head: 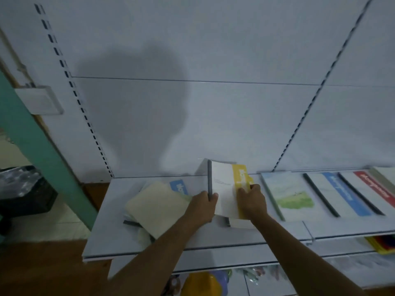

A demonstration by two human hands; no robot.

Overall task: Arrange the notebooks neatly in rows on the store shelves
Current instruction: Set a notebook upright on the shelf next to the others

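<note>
Both hands are on the yellow-banded notebook (226, 189): the left hand (203, 207) grips its dark spine edge, fingers curled round it, while the right hand (252, 201) pinches the yellow band on the other side. It is tilted up above the shelf (102, 236), right in the middle, with another notebook lying partly hidden beneath it. Over to the right, the row is taking shape: a landscape-cover notebook (286, 195), then a blue-banded notebook (342, 195) and a red-banded notebook (374, 189), laid flat side by side. To the left it is messier: a loose heap, a cream notebook (156, 208) lying askew on top, another blue-banded one (179, 187) peeking out behind. So I judge this well under way but not finished: the held notebook looks headed for the gap beside the landscape cover, and that left heap remains to be sorted into the row.
</note>
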